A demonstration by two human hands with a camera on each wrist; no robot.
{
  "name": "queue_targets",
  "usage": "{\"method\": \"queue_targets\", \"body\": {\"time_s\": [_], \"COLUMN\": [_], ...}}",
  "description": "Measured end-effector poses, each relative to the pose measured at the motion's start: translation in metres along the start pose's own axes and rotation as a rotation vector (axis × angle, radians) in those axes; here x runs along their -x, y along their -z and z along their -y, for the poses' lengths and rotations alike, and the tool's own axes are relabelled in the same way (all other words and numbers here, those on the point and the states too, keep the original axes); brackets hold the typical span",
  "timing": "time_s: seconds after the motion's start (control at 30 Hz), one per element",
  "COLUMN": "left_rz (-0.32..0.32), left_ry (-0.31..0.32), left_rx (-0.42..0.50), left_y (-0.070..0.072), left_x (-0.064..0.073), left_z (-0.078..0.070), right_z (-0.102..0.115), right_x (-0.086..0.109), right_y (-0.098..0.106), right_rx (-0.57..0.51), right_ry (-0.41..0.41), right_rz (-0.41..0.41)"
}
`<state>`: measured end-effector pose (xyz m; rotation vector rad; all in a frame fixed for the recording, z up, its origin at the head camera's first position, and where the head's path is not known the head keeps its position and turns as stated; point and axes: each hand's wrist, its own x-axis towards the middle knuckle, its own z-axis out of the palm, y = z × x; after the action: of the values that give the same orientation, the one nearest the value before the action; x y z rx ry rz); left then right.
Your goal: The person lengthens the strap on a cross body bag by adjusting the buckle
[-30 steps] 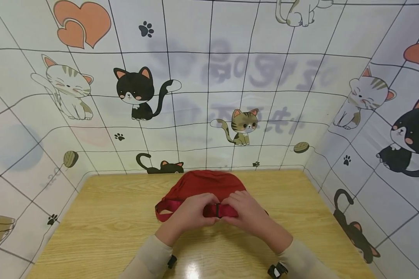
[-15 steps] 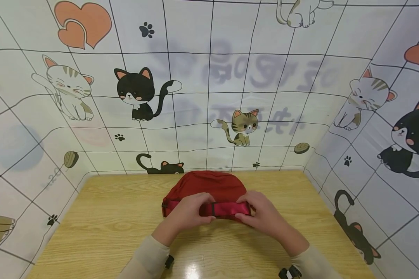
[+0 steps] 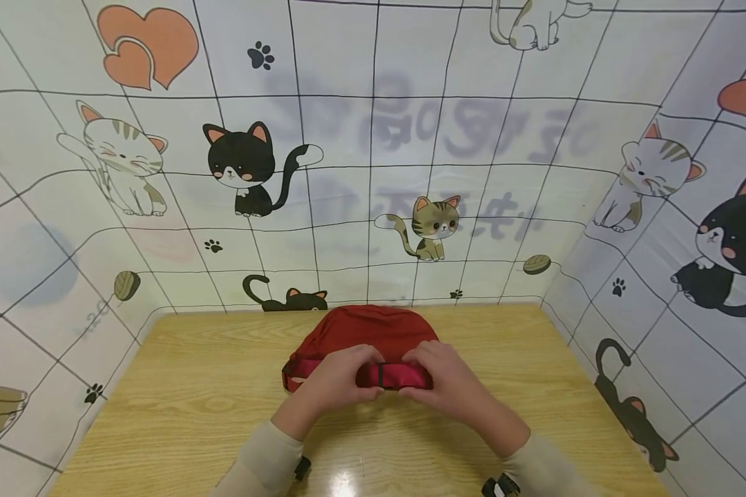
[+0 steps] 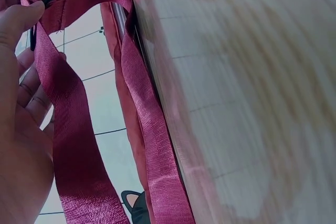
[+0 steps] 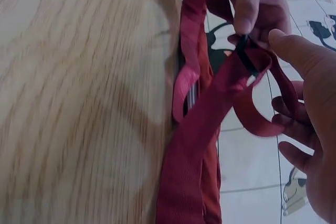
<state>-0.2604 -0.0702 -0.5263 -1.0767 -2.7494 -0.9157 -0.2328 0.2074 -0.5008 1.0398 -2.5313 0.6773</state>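
Note:
A red bag (image 3: 373, 330), rounded along its top, lies at the back of the table. Before it runs its crimson webbing strap (image 3: 409, 376), threaded through a black slider buckle (image 3: 380, 376). My left hand (image 3: 340, 378) pinches the strap at the slider's left side, thumb below and fingers above. To the right of the slider, my right hand (image 3: 446, 378) holds the strap between thumb and fingers. In the right wrist view, the strap doubles back near the slider (image 5: 245, 56). A long run of strap (image 4: 79, 124) hangs past my left palm in the left wrist view.
The wooden table (image 3: 211, 414) extends around the bag. White cloth walls (image 3: 342, 138) printed with cats and grid lines enclose its back and sides. The bag lies close to the back wall.
My right hand first slid rightward along the strap, away from the slider, and has since come partway back left. The left hand and slider have shifted slightly left.

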Motion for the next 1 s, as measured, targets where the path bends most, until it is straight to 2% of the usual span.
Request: {"method": "queue_targets", "body": {"time_s": [0.17, 0.27, 0.5, 0.73, 1.0], "left_rz": [-0.003, -0.002, -0.004, -0.012, 0.005], "left_ry": [-0.012, -0.019, -0.003, 0.012, 0.025], "left_rx": [-0.003, 0.007, 0.012, 0.005, 0.053], "left_y": [0.001, 0.001, 0.004, 0.005, 0.009], "left_x": [0.000, 0.000, 0.002, 0.004, 0.006], "left_z": [-0.002, -0.003, -0.004, 0.003, 0.005], "right_z": [0.011, 0.012, 0.008, -0.006, -0.014], "right_x": [-0.009, -0.009, -0.003, 0.013, 0.022], "right_y": [-0.011, -0.016, -0.009, 0.001, 0.003], "right_rx": [0.105, 0.119, -0.005, -0.085, -0.152], "right_ry": [0.002, 0.006, -0.030, -0.047, -0.064], "right_rz": [0.051, 0.045, -0.048, -0.125, -0.079]}}
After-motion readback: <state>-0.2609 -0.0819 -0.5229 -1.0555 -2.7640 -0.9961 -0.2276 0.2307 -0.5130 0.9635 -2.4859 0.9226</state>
